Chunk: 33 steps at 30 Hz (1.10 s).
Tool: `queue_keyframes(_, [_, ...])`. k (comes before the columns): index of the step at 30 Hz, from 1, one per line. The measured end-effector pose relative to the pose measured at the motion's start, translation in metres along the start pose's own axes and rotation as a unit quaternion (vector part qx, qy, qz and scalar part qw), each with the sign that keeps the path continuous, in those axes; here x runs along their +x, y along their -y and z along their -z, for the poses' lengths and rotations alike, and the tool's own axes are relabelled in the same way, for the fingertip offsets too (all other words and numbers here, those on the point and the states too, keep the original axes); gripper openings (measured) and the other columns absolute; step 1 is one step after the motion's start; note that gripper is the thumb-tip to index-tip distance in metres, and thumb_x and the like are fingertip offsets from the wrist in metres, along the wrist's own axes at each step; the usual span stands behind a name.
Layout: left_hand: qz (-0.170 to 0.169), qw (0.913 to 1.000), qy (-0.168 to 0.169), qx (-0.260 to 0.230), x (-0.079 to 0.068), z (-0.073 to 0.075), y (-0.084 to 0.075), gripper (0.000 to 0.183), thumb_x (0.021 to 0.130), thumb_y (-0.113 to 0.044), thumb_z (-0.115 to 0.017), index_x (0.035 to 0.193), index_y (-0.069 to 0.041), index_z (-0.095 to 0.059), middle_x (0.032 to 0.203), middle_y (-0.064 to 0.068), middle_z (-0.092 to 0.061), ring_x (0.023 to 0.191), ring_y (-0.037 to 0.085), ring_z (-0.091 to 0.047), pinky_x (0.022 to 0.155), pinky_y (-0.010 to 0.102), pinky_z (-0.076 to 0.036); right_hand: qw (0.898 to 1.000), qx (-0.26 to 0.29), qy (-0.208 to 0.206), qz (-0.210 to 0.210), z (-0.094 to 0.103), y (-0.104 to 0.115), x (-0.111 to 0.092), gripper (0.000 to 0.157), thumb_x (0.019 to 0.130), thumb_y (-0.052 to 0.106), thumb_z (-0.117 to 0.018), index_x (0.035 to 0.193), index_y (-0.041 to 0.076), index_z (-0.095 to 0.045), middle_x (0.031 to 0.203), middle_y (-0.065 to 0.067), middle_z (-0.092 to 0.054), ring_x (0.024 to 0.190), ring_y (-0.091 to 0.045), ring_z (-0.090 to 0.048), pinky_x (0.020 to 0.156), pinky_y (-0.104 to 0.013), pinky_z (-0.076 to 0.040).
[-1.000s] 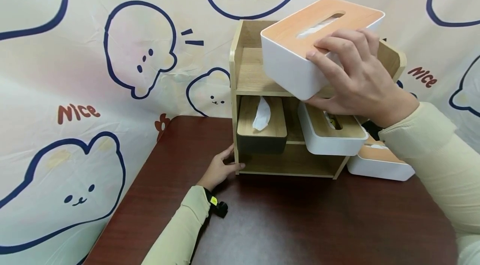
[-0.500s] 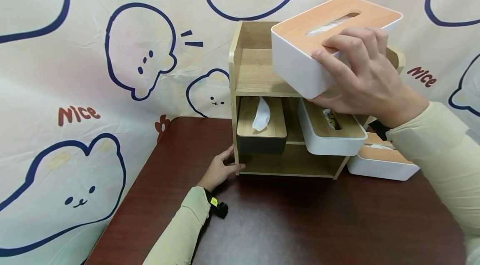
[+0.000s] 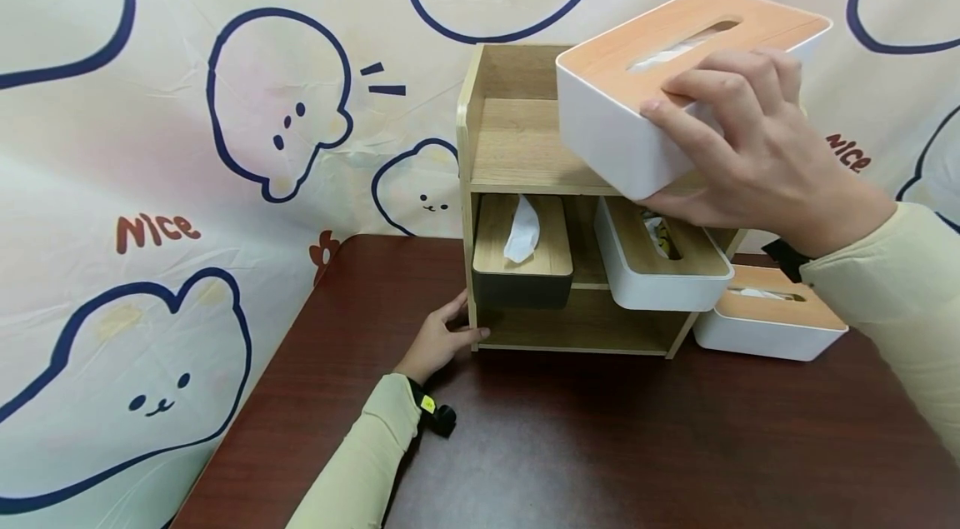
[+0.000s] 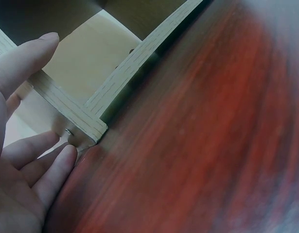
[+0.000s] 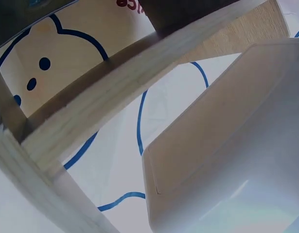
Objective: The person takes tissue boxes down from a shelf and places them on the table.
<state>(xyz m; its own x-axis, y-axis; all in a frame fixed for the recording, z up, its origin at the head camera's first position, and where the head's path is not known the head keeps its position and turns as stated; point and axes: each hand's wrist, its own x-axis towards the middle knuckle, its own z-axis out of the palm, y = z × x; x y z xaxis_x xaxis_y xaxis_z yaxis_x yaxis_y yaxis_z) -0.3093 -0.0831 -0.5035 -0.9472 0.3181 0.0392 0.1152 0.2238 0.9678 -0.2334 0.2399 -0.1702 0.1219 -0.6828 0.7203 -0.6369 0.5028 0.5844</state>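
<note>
Status, from where I stand: a dark rectangular tissue box with a pale wooden lid [image 3: 553, 254] and a white rectangular tissue box with a pale wooden lid [image 3: 667, 291] sit on the middle tier of the light wooden shelf unit [image 3: 517, 150]. A low white box with an orange-toned wooden lid [image 3: 780, 337] rests on the glossy red-brown desk [image 3: 585, 429], right of the unit. The held white box with an orange-toned wooden lid [image 3: 630, 125] is raised and tilted near the top tier, gripped by the right hand [image 3: 765, 137]. The left hand [image 3: 435, 341] grips the unit's lower left side panel.

Assessment: handling appears partway; the held box is not yet set down.

Limits: the right thumb is mostly hidden; the held box masks the unit's upper right; contact with the top tier cannot be determined.
</note>
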Motion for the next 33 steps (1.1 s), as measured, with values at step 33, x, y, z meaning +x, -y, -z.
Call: queue_keyframes(33, [-0.013, 0.9998, -0.013, -0.009, 0.001, -0.001, 0.011, 0.086, 0.074, -0.046, -0.083, 0.147, -0.039, -0.038, 0.143, -0.007, -0.047, 0.137, 0.018, -0.033, 0.105, 0.048, -0.033, 1.0, -0.016, 0.004, -0.01, 0.029, -0.005, 0.0, 0.064, 0.092, 0.061, -0.045, 0.118, 0.004, -0.055, 0.112, -0.023, -0.053, 0.106, -0.048, -0.047, 0.083, -0.066, -0.027])
